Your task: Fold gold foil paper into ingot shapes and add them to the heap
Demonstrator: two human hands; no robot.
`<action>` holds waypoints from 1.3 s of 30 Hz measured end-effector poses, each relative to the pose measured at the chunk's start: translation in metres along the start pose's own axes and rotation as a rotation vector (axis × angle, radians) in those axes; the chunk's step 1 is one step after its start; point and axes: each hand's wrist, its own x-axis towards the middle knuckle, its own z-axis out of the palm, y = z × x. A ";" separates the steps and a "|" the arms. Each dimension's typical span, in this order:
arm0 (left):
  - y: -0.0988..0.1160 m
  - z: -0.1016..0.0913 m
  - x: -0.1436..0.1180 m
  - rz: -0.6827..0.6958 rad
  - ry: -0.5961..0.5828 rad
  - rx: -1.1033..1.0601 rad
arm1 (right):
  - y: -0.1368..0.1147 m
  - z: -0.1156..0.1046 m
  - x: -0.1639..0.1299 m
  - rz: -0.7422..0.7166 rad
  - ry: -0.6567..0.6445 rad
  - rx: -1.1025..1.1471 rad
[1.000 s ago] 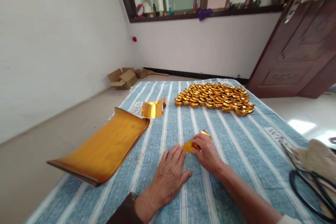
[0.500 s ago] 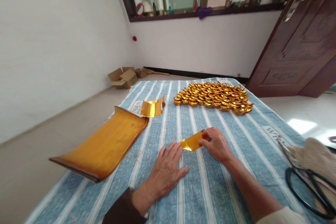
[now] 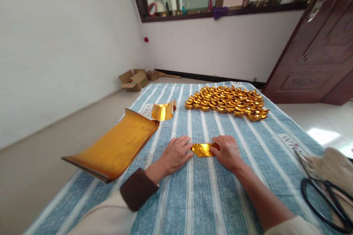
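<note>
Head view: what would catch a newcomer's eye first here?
The mass of folded gold ingots packed together at the far end of the striped cloth. Next, the curled stack of gold sheets overhanging its left edge. Front and centre, left hand and right hand press a gold paper piece flat between them.

view: single head camera, worn by the person
facing: forward and down across the striped surface (image 3: 220, 198)
nearness: close above left hand (image 3: 176, 153) and right hand (image 3: 226, 152)
beyond hands: window wall (image 3: 215, 47)
overlap: no second view
</note>
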 end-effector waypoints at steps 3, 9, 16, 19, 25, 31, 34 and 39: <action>0.004 0.005 0.007 -0.049 0.070 0.036 | -0.007 -0.007 -0.001 -0.025 -0.009 -0.038; 0.017 0.004 0.015 -0.140 0.091 0.072 | -0.019 -0.015 -0.006 -0.101 -0.049 -0.040; 0.013 -0.002 0.034 -0.127 0.051 -0.048 | -0.029 -0.012 -0.012 -0.227 -0.088 0.040; 0.008 0.005 0.043 -0.050 0.062 -0.182 | -0.028 -0.008 -0.012 -0.251 -0.066 0.067; 0.012 0.016 0.060 0.158 0.023 -0.379 | -0.005 -0.001 -0.006 -0.237 0.148 0.161; 0.016 0.022 0.065 0.160 0.105 -0.468 | -0.001 0.001 -0.007 -0.278 0.151 0.187; 0.012 0.019 0.050 0.125 0.171 -0.447 | -0.008 -0.002 -0.008 -0.308 0.019 0.152; 0.008 -0.008 0.010 0.180 0.114 -0.464 | -0.015 -0.011 -0.008 -0.325 -0.139 0.100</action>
